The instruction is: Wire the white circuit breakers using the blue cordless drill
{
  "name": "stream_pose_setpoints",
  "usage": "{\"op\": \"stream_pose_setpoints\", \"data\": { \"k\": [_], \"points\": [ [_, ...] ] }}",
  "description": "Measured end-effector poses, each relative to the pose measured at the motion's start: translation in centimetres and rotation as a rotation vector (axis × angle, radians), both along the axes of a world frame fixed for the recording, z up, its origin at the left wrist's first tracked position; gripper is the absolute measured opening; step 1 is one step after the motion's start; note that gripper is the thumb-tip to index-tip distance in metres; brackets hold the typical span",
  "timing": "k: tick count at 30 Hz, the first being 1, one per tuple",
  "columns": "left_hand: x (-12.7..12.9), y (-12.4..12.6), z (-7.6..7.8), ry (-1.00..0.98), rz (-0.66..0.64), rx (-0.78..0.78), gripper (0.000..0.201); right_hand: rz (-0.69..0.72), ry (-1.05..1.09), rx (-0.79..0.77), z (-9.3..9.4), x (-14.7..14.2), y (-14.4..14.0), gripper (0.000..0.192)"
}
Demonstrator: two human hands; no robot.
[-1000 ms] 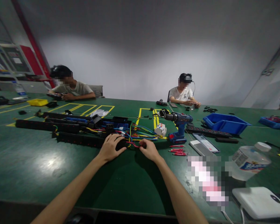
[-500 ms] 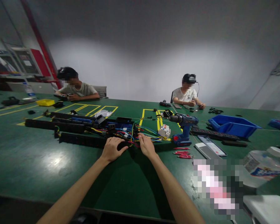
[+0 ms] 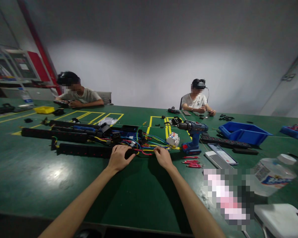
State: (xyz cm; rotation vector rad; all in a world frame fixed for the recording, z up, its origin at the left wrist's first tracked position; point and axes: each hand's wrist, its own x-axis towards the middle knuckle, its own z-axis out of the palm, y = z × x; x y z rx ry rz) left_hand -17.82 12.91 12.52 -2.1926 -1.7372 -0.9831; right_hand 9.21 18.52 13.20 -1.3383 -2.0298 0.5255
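Two bare hands work at the middle of the green worktop [image 3: 64, 185], a little back from its near edge. Left hand [image 3: 119, 158]: fingers spread and pressed flat over the right end of a long black power strip [image 3: 84, 150], pinning it rather than gripping it. Right hand [image 3: 163, 156]: fingertips closed in a pinch on a red wire [image 3: 145, 152] that runs out of the strip's open end. Behind the fingers, a tangle of coloured wires [image 3: 149, 141], blue, yellow, green and red, spreads toward the worktop's centre. Handling, by judgement: the wire is light, thin and limp, best held close to its terminal end so it does not buckle; the strip is rigid, long and fairly light, apt to slide on the smooth top unless held down near the end being worked. Further black strips [image 3: 54, 134] lie behind, toward the far left. Just beside the wires on the right: a white circuit breaker [image 3: 173, 138], then a blue cordless drill [image 3: 192, 137] standing on its base. Near the right hand: small red-handled tools [image 3: 192, 162]. Toward the right edge: a blue bin [image 3: 243, 132], a clear water bottle [image 3: 270, 175] on its side, a white device [image 3: 283, 218] at the near right corner. Along the far edge sit two other people [image 3: 197, 100], hands busy with items of their own.
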Motion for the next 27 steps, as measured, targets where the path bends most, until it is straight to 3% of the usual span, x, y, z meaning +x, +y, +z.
{"op": "stream_pose_setpoints", "data": {
  "k": [6,11,18,21,27],
  "points": [
    [1.5,-0.4,0.2,0.037,0.008,0.079,0.043,0.057,-0.021,-0.004,-0.7,0.8,-0.5,0.022],
    [2.4,0.3,-0.5,0.066,0.044,0.034,0.031,0.109,-0.022,0.016,-0.8,0.3,-0.9,0.019],
    [2.9,-0.2,-0.2,0.090,0.066,0.134,0.031,0.074,-0.027,0.053,-0.6,0.3,-1.1,0.019],
    [3.9,-1.1,0.4,0.124,-0.026,0.205,0.028,-0.030,-0.035,0.093,-0.2,0.4,-1.0,0.021],
    [7.6,-1.3,0.9,0.206,-0.208,0.219,0.023,-0.417,-0.090,0.291,0.0,2.1,0.1,0.042]
  ]
}}
